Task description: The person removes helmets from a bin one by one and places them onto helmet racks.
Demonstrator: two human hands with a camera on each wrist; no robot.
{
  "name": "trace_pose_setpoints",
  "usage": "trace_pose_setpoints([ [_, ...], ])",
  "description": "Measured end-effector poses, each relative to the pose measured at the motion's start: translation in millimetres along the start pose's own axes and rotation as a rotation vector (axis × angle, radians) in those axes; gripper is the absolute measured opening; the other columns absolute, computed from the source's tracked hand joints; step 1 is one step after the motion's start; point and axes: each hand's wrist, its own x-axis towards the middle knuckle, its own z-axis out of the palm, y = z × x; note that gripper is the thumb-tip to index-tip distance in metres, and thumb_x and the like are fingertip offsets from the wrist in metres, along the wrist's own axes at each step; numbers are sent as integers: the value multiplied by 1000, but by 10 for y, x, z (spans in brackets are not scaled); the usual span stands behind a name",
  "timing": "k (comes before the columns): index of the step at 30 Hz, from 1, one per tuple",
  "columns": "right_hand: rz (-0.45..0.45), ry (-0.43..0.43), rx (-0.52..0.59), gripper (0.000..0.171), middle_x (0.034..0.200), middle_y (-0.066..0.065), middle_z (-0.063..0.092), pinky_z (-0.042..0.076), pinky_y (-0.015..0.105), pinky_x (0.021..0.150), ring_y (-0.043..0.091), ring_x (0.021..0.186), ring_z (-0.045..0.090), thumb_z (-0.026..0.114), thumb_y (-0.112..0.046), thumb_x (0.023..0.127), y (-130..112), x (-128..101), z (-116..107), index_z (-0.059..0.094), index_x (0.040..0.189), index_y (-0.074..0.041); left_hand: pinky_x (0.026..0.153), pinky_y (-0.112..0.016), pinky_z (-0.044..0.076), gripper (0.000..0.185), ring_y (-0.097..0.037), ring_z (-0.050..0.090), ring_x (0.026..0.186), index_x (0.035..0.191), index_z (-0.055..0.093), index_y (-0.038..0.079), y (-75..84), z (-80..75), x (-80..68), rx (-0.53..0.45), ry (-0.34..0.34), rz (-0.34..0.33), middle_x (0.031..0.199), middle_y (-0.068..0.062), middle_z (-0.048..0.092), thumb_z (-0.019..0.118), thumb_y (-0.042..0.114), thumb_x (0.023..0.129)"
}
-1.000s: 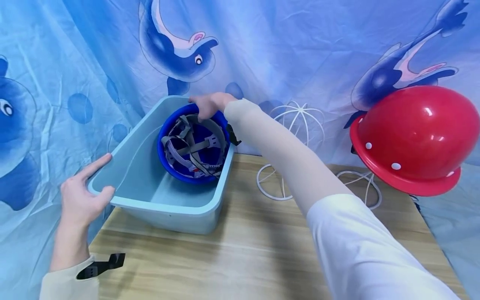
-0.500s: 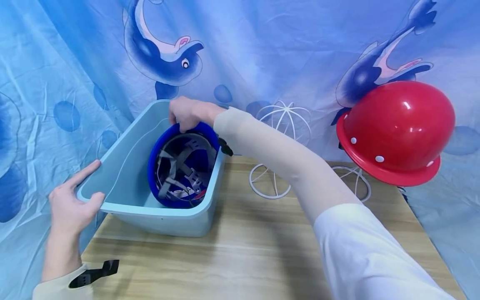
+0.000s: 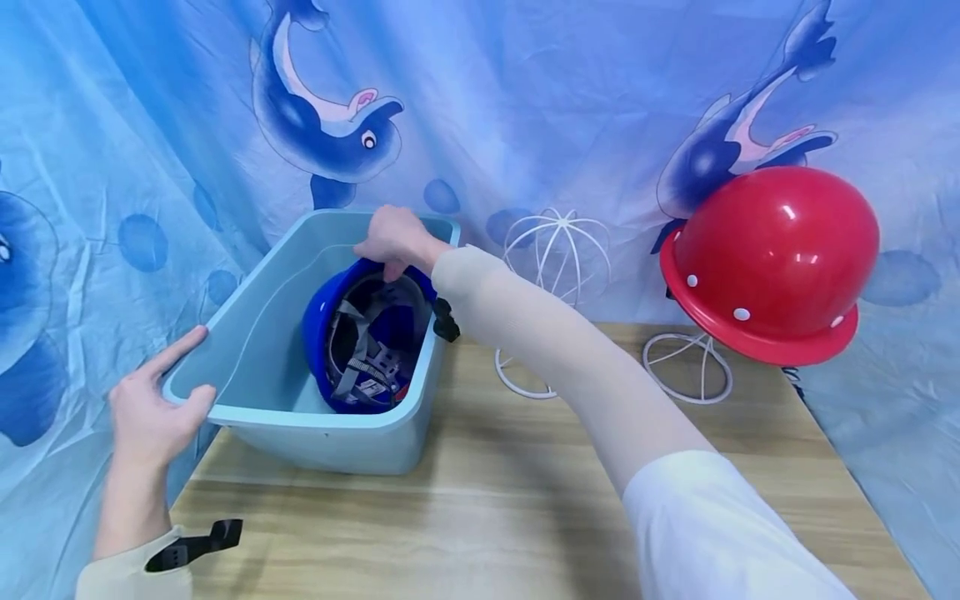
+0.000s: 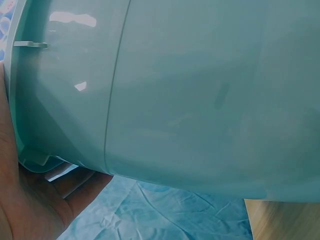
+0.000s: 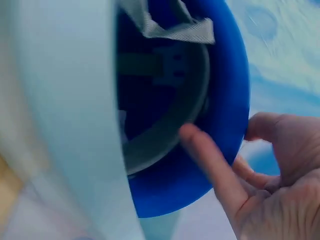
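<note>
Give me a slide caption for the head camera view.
Right hand grips blue helmet in light-blue tub; left hand holds its rim.

- Right hand (image 5: 272, 200) at lower right, palm toward the camera.
- Thumb lies on the inner side of the blue helmet (image 5: 227, 100) rim; the other fingers (image 5: 265, 126) curl behind the rim's outer edge.
- Helmet stands on edge, hollow facing left; grey webbing straps (image 5: 170, 22) show inside at the top.
- Pale blue tub wall (image 5: 70, 115) fills the left, blurred, just beside the helmet.
</note>
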Motion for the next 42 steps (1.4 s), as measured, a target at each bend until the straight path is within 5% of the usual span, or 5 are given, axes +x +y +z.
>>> trace_pose_setpoints([
  [6, 171, -133, 699, 27, 81, 16, 65, 51, 31, 57, 23, 66, 65, 64, -27, 78, 69, 81, 74, 56, 96, -9, 30, -22, 8, 59, -7, 6, 30, 112, 63, 22, 10, -33, 6, 1, 29, -23, 33, 12, 21, 53, 4, 56],
  [10, 253, -171, 953, 24, 87, 18, 62, 52, 33, 61, 27, 68, 64, 63, -13, 78, 130, 78, 108, 56, 100, -6, 31, -23, 9, 59, -7, 8, 30, 112, 62, 25, 13, 3, 40, -5, 17, -30, 37, 17, 30, 54, 4, 57],
  [18, 222, -333, 950, 30, 92, 21, 61, 51, 36, 64, 31, 76, 63, 48, 1, 75, 205, -116, 36, 47, 104, -4, 33, -23, 10, 58, -5, 12, 28, 110, 64, 23, -7, 18, 85, -26, 34, -39, 38, 15, 35, 54, 3, 57],
  [25, 142, -338, 870, 36, 103, 14, 52, 51, 40, 63, 32, 82, 60, 53, 2, 76, 346, -333, -55, 45, 111, -3, 32, -23, 11, 56, -5, 15, 28, 109, 64, 24, 30, 59, 137, -32, 36, -43, 36, 13, 34, 56, 4, 58],
  [42, 0, -169, 1295, 51, 105, 11, 54, 50, 44, 67, 30, 88, 58, 56, 8, 78, 554, -865, 25, 38, 122, -11, 42, -24, 13, 57, -10, 10, 29, 111, 63, 25, 24, 66, 19, -21, 38, -80, 31, 7, 20, 52, 3, 59],
])
